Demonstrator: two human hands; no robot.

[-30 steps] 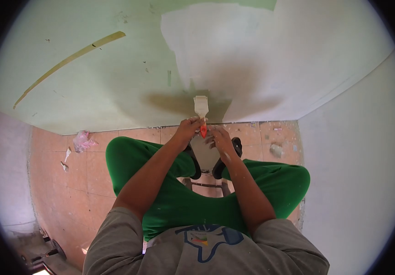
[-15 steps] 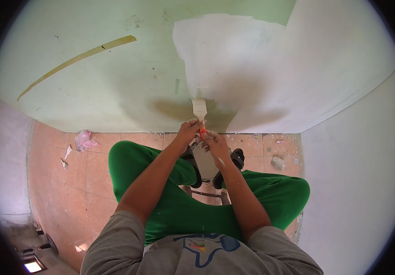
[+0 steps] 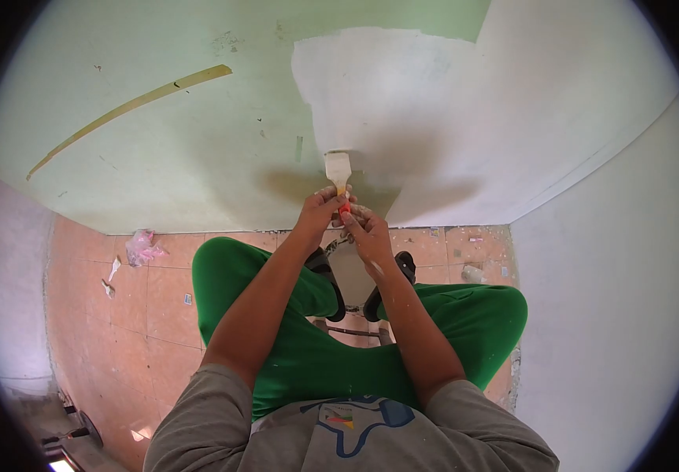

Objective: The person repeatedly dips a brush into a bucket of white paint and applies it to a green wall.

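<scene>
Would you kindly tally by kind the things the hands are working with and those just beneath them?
Paintbrush: 1
Hands on its handle, left hand and right hand: 2
Black sandals: 2
Total: 5

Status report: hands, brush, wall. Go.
Left hand and right hand both closed on the brush. Bristles against the wall, at the white patch's lower edge. Nothing between brush and wall.
</scene>
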